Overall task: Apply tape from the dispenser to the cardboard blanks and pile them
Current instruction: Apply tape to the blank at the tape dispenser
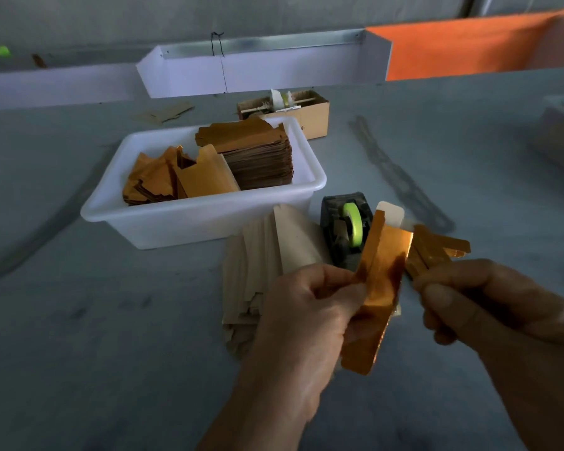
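Blank (376, 288): gold, held above the surface's near middle, just in front of the dispenser (347, 227).
Left hand (310, 307): pinches the blank's left flap.
Right hand (463, 297): fingers curled around more gold blanks (437, 247).
Pile (264, 265): left of dispenser.
Advice: probably hold the fold flat before taping.

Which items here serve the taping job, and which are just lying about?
In use: left hand pinching gold cardboard blank; right hand; dark tape dispenser; white plastic tub of blanks; beige pile.
Lying about: brown cardboard box; orange panel.
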`<state>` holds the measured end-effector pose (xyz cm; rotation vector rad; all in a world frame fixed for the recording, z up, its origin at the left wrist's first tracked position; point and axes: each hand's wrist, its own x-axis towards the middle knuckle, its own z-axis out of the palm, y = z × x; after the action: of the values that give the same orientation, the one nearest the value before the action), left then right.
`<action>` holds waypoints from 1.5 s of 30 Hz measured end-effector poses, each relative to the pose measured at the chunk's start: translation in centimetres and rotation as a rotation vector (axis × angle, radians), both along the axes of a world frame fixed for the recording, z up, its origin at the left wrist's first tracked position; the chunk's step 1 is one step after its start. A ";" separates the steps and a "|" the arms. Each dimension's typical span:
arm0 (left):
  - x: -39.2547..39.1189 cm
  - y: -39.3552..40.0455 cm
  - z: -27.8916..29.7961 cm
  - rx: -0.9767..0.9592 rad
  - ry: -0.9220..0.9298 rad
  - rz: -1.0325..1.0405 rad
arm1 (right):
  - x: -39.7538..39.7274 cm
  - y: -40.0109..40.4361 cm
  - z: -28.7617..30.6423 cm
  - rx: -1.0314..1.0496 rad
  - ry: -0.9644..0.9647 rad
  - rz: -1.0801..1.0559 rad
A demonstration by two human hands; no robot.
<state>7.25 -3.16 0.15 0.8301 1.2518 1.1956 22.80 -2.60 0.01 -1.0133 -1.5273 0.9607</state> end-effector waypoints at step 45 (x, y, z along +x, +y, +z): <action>0.6 -2.1 0.5 0.164 0.131 0.110 | -2.8 -0.8 3.2 -0.065 -0.758 -0.271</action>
<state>7.82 -5.27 0.66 0.9838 1.3326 1.3634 20.05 -3.40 3.25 -1.7050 -1.8914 0.4417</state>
